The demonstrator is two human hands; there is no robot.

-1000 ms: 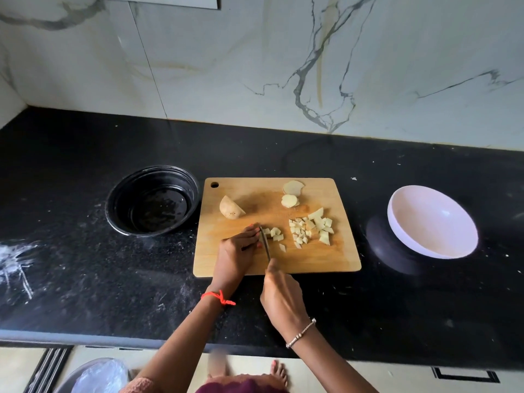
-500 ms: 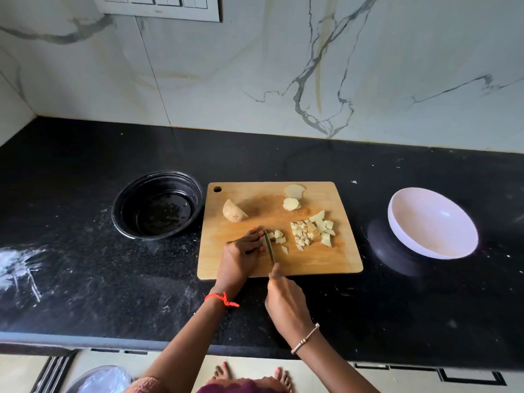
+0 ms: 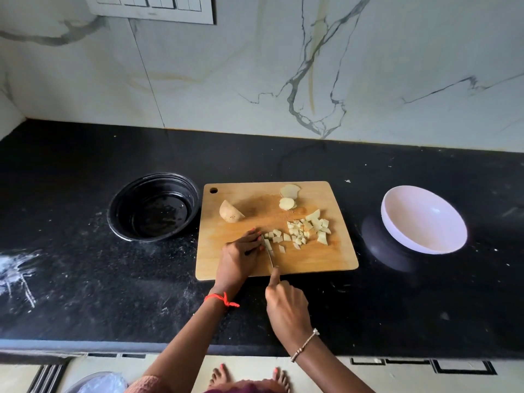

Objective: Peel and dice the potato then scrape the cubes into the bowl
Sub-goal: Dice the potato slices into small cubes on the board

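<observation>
Black stone counter (image 3: 85,279), wooden board (image 3: 312,259) at its middle: we are mid-dice. Our left hand (image 3: 241,258) curls over a potato piece hidden beneath it; our right hand (image 3: 286,304) grips the knife (image 3: 269,255). Cubes (image 3: 309,228) lie right. Next, we reckon, the far potato half (image 3: 231,213) needs cutting before any scraping.
</observation>
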